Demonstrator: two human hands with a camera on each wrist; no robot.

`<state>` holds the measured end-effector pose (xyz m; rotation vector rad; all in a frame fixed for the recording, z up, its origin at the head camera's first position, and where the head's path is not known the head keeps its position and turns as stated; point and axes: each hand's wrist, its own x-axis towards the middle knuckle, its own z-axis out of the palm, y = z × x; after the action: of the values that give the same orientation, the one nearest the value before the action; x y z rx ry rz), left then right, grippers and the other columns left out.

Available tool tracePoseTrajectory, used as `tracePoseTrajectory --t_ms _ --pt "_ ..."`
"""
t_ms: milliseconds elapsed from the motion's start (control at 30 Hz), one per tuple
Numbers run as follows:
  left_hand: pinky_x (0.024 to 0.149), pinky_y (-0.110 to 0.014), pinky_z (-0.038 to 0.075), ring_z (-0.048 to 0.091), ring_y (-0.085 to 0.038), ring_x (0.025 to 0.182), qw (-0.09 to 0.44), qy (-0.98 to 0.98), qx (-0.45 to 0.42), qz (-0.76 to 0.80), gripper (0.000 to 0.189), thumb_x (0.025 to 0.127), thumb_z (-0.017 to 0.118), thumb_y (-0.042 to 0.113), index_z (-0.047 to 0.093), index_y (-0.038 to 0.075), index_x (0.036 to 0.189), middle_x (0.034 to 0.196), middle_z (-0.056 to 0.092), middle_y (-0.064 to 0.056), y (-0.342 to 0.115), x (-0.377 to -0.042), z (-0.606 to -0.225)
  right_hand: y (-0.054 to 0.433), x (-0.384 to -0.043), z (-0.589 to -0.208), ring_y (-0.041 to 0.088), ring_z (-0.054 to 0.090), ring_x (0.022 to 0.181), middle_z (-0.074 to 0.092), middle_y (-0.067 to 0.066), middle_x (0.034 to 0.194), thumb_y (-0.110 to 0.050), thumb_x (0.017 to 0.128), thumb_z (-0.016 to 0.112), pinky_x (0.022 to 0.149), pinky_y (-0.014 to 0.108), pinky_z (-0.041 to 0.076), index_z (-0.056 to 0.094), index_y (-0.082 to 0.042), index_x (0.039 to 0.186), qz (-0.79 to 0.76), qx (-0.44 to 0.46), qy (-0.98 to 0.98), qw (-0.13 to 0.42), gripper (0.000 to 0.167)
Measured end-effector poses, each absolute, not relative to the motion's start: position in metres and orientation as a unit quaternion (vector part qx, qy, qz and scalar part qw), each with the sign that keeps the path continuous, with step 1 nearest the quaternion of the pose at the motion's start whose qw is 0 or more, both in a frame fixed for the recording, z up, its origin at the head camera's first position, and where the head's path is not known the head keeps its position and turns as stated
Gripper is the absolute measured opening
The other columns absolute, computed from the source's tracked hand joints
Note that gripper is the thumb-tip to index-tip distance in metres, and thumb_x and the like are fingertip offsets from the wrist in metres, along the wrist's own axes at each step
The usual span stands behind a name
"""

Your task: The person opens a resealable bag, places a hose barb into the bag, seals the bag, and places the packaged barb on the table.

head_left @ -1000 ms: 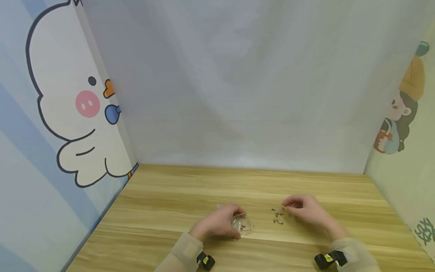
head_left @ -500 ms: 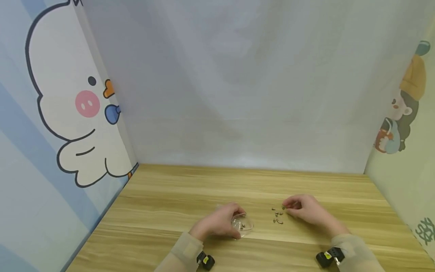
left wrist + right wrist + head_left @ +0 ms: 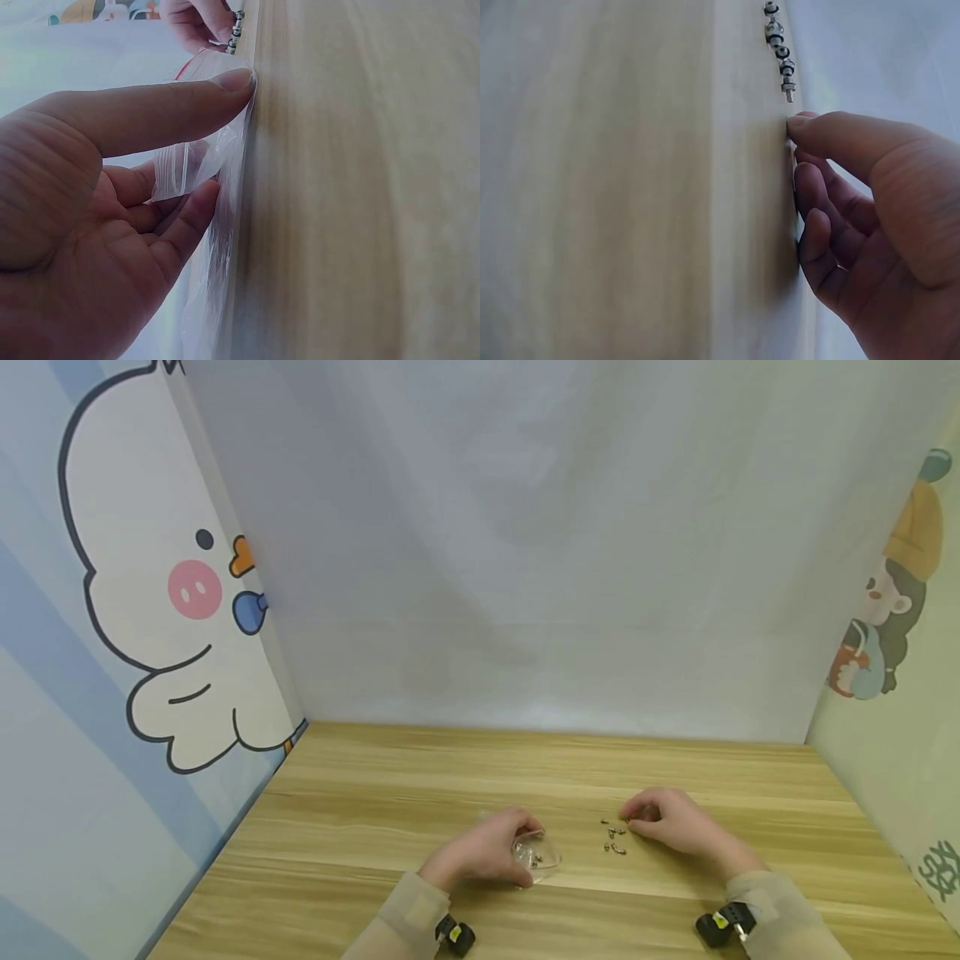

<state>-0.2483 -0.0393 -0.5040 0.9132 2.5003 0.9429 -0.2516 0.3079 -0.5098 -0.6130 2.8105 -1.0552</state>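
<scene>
My left hand (image 3: 491,847) holds a clear zip-lock bag (image 3: 180,169) by its mouth, thumb on one side and fingers on the other, so the mouth gapes to the right. A few small metal pieces (image 3: 537,861) show inside the bag. My right hand (image 3: 671,818) is low over the table, thumb and forefinger pinching a small metal screw (image 3: 627,819) at the edge of a loose group. In the right wrist view the fingertips meet right at the table surface and mostly hide that screw. Several more small screws (image 3: 617,850) with dark rings lie just left of these fingertips.
The wood-grain table (image 3: 360,827) reaches back to a pale grey curtain (image 3: 525,568). Cartoon-printed walls (image 3: 135,635) stand at both sides. A small black camera (image 3: 454,935) is strapped at each wrist.
The right fingertips shift slightly around the screw at the group's right edge. My left hand and the bag stay in place.
</scene>
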Motion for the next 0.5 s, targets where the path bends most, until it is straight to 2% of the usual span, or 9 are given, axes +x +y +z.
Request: tracePoseTrajectory --t_ms 200,500 --pt "0.104 -0.028 0.049 0.061 -0.009 0.111 0.157 0.875 0.319 0.329 0.069 0.069 0.099 0.01 0.066 0.007 0.13 0.124 0.066 0.003 -0.0393 -0.2481 -0.5041 0.3083 -0.2508 -0.5091 0.006 0.056 0.074 0.069 -0.009 0.092 -0.013 0.095 0.079 0.069 0.027 0.05 0.08 -0.012 0.107 -0.342 -0.206 0.916 0.043 0.012" --pt "0.104 -0.026 0.048 0.06 -0.008 0.111 0.155 0.875 0.323 0.327 0.068 0.07 0.099 0.01 0.066 0.008 0.13 0.123 0.066 0.004 -0.0396 -0.2488 -0.5043 0.3119 -0.2506 -0.507 0.005 0.06 0.082 0.071 -0.01 0.094 -0.013 0.097 0.077 0.075 0.028 0.052 0.079 -0.012 0.106 -0.331 -0.198 0.92 0.068 0.009"
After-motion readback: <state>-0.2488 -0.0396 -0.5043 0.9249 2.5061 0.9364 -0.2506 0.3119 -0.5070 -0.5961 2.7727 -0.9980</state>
